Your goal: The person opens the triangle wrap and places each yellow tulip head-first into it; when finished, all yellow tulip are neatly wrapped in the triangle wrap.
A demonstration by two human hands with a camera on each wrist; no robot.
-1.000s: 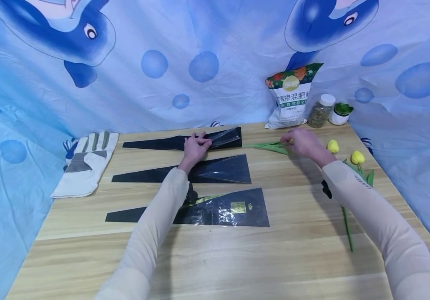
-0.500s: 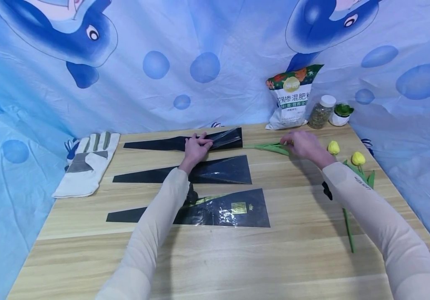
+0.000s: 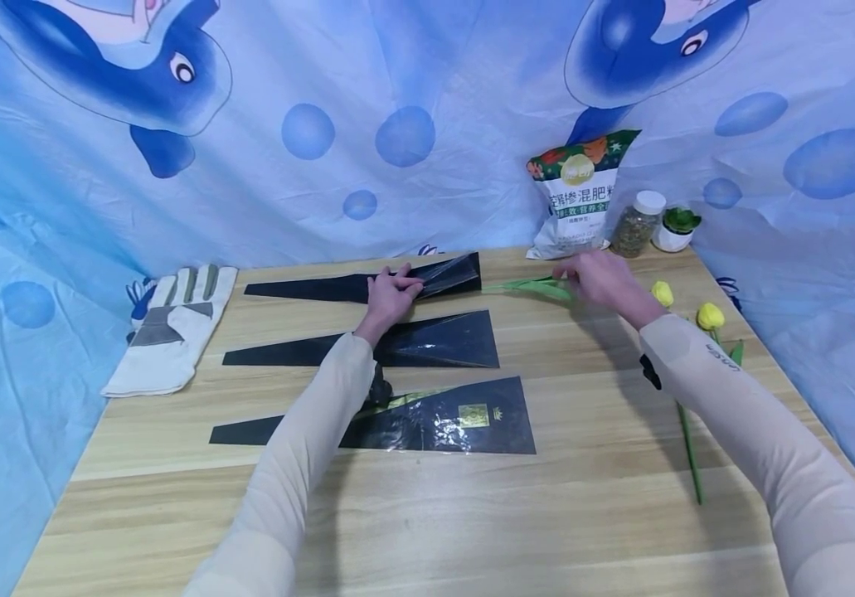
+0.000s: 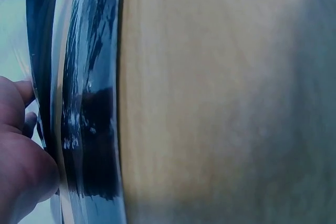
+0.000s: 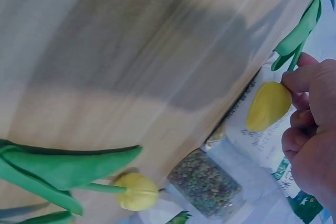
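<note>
Since the earlier frame, the right hand [image 3: 600, 280] has lifted the yellow tulip [image 5: 268, 106] a little and carried it toward the far sleeve [image 3: 397, 282], so the green leaves [image 3: 527, 287] now lie nearer to its wide mouth. On the wooden bench [image 3: 427, 514] three black sleeves lie in a row; the left hand [image 3: 388, 294] pinches the far one at its open end, fingers closed on the film. The right hand's fingers are closed around the stem just under the bloom. I judge the tulip light and bendy, best held by the stem; the film looks thin and slippery.
</note>
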